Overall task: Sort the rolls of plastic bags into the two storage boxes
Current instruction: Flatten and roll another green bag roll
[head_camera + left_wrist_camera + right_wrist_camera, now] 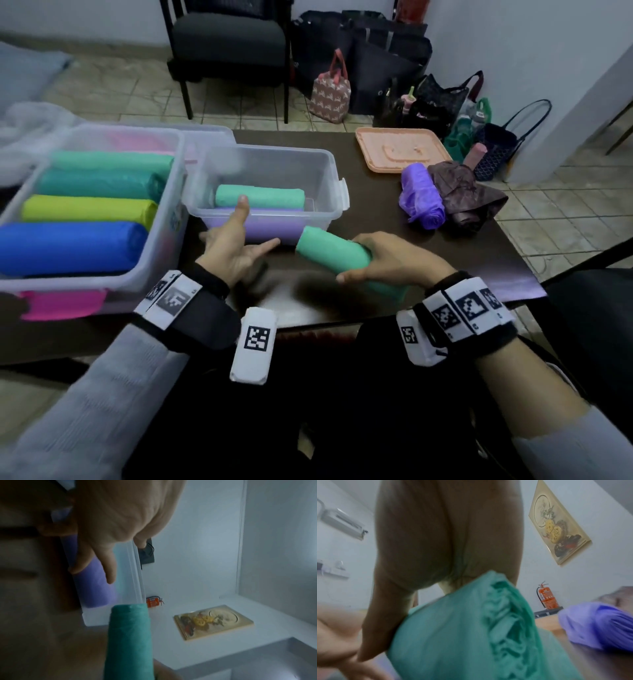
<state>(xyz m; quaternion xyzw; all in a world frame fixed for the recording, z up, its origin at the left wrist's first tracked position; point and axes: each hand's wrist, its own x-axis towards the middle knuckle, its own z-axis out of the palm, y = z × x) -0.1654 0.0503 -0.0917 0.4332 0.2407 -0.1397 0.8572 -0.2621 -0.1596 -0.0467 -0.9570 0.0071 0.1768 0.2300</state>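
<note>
- Clear plastic, the large storage box [150, 270] on my left holds four rolls lying side by side: a blue roll [68, 246] nearest me, then a yellow-green roll [85, 209], a teal roll [99, 185] and a mint-green roll [113, 161] at the far side.
- The small clear plastic storage box [308, 164] in the middle of the dark table [445, 260] holds a mint-green roll of bags [260, 196] toward the back and a lavender roll [270, 229] against the near wall.
- My left hand [236, 246] is spread against that near wall, thumb up over the rim, fingers straight on the plastic in front of the lavender roll.
- My right hand [397, 260] is wrapped around a green roll of plastic bags [332, 248], thumb underneath, fingers over the top.
- The green roll sits just in front of the small box, its free end pointing at the box's near wall, just beside my left fingertips.
- A loose purple roll of bags [423, 195] lies on the table to the right, touching a dark folded umbrella [466, 195], with a peach plastic lid [400, 147] behind them.
</note>
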